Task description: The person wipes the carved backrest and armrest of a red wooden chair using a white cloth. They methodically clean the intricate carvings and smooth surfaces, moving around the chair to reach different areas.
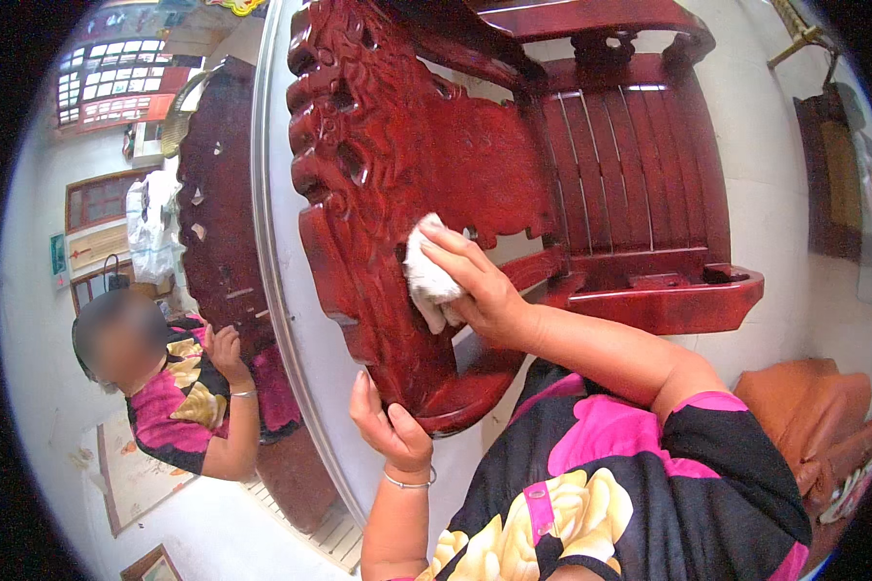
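A glossy red carved wooden chair (472, 167) fills the middle of the view, its ornate backrest (356, 240) running down the left side. Bunched under the fingers of my right hand (479, 283) is a white cloth (429, 279), pressed against the carved wood. My left hand (392, 428), with a silver bangle (410, 481) on its wrist, grips the near lower corner of the backrest between thumb and fingers. Part of that grip is hidden behind the wood.
A large mirror with a metal frame (269, 189) stands behind the backrest, reflecting a person (182, 392) and the room. The slatted seat (610, 167) lies to the right. A brown leather-like item (806, 414) sits at the lower right, by a pale wall.
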`<move>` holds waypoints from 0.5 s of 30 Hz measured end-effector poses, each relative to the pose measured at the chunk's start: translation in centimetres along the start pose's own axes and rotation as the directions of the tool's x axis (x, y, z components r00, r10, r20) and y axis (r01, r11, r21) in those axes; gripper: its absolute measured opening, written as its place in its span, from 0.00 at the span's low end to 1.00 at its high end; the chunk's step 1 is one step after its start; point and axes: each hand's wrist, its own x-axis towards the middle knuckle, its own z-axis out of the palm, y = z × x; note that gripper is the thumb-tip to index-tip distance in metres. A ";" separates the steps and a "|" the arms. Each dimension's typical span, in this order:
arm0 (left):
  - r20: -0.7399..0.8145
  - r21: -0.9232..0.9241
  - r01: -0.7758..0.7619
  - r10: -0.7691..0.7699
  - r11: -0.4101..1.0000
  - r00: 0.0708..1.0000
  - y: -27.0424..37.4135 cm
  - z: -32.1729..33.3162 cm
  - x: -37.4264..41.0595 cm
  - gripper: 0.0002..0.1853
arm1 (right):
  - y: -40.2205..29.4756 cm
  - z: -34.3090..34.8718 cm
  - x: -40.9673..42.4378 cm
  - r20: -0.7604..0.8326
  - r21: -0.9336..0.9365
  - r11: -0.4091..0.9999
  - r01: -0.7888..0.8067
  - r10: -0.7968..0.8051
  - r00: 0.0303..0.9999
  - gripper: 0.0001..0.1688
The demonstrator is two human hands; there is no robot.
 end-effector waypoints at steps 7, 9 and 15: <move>-0.025 -0.021 -0.046 0.045 0.999 0.999 -0.2 -0.4 -0.2 0.25 | 1.4 0.5 12.8 -0.183 -0.066 0.943 0.326 -0.332 0.925 0.34; 0.001 0.015 -0.053 0.053 0.998 0.999 -0.4 -0.7 -0.5 0.25 | 3.2 0.5 17.0 -0.266 -0.125 0.926 0.356 -0.377 0.887 0.33; 0.072 0.008 -0.038 0.037 0.999 0.997 -0.5 -1.2 -1.1 0.27 | 10.9 -0.9 28.6 -0.433 -0.093 0.952 0.293 -0.303 0.849 0.18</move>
